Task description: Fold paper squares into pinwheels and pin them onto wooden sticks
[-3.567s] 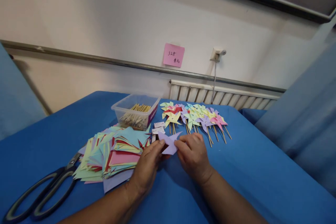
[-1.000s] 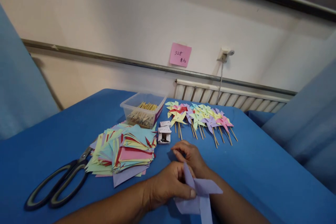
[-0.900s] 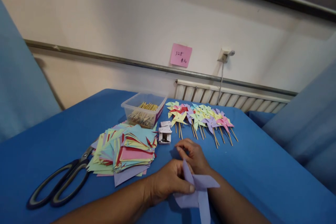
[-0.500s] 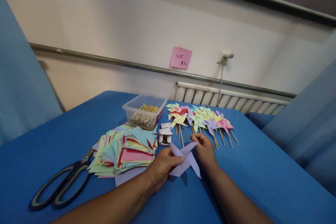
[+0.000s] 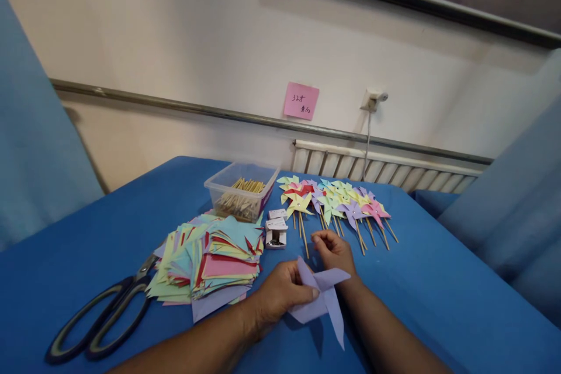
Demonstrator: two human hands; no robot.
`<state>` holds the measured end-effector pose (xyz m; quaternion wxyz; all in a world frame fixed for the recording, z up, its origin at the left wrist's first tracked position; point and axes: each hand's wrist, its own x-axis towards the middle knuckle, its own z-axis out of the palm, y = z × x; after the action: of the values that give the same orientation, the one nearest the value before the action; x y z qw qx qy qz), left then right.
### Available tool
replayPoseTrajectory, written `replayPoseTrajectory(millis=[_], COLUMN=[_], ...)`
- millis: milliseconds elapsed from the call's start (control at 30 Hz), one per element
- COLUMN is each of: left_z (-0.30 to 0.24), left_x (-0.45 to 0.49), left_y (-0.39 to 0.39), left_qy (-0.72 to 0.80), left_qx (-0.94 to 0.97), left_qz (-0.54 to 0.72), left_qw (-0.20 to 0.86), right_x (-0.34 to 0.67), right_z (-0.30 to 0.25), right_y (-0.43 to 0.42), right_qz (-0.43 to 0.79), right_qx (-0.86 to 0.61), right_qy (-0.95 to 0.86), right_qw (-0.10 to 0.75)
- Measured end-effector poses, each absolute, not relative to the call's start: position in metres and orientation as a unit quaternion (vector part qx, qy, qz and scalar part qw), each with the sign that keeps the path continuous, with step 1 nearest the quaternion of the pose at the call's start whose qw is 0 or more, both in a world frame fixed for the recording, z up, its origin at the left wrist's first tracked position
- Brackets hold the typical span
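A lilac paper pinwheel [image 5: 326, 298] with folded blades is pinched at its middle by the thumb and fingers of my left hand [image 5: 287, 292]. Just beyond its upper blade is my right hand [image 5: 335, 254], with thumb and fingertips pressed together; whatever they hold, if anything, is too small to make out. Left of my left hand lies a pile of cut coloured paper [image 5: 214, 263]. A small open box [image 5: 276, 235] with dark metallic bits inside stands past my left hand. Finished pinwheels on sticks [image 5: 333, 201] lie at the back right of my right hand.
Large scissors [image 5: 118, 304] rest on the blue-covered table [image 5: 438, 286] at the left. A clear plastic tub [image 5: 219, 187] of wooden sticks [image 5: 248, 187] stands at the back. Behind the table are a radiator [image 5: 385, 172] and a pink note [image 5: 301, 100] on the wall.
My left hand and the lilac pinwheel have moved right and nearer to me. My right hand has shifted slightly left and nearer, its fingertips still pinched.
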<state>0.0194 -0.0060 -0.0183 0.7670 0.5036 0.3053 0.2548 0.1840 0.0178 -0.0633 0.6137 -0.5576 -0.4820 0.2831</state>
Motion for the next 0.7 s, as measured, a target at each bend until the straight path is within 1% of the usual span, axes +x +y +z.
replayPoseTrajectory(millis=[133, 200, 267, 333, 400, 433, 500, 600, 633, 700], left_z=[-0.024, -0.025, -0.026, -0.026, -0.026, -0.027, -0.029, -0.036, -0.038, -0.041], left_x=[0.022, 0.024, 0.026, 0.028, 0.028, 0.027, 0.027, 0.028, 0.03, 0.031], left_y=[0.0, 0.003, 0.006, 0.009, 0.012, 0.013, 0.014, 0.012, 0.011, 0.011], left_qy=[0.329, 0.35, 0.382, 0.401, 0.413, 0.419, 0.43, 0.437, 0.439, 0.448], left_qx=[0.484, 0.472, 0.451, 0.438, 0.446, 0.455, 0.479, 0.511, 0.518, 0.52], left_qz=[0.297, 0.327, 0.375, 0.406, 0.416, 0.418, 0.417, 0.409, 0.405, 0.401], left_qw=[0.754, 0.74, 0.714, 0.694, 0.676, 0.665, 0.642, 0.617, 0.613, 0.607], right_x=[0.194, 0.198, 0.192, 0.175, 0.149, 0.134, 0.103, 0.063, 0.053, 0.036], right_z=[-0.055, -0.039, -0.014, 0.02, 0.055, 0.071, 0.094, 0.104, 0.102, 0.093], right_y=[0.017, 0.019, 0.025, 0.037, 0.058, 0.071, 0.104, 0.157, 0.172, 0.197], right_qz=[0.259, 0.229, 0.169, 0.104, 0.061, 0.055, 0.089, 0.136, 0.151, 0.168], right_qx=[-0.56, -0.565, -0.569, -0.552, -0.521, -0.512, -0.526, -0.55, -0.558, -0.569], right_qy=[-0.469, -0.457, -0.467, -0.547, -0.639, -0.684, -0.736, -0.732, -0.724, -0.699], right_qw=[0.632, 0.648, 0.656, 0.621, 0.563, 0.516, 0.416, 0.379, 0.377, 0.4])
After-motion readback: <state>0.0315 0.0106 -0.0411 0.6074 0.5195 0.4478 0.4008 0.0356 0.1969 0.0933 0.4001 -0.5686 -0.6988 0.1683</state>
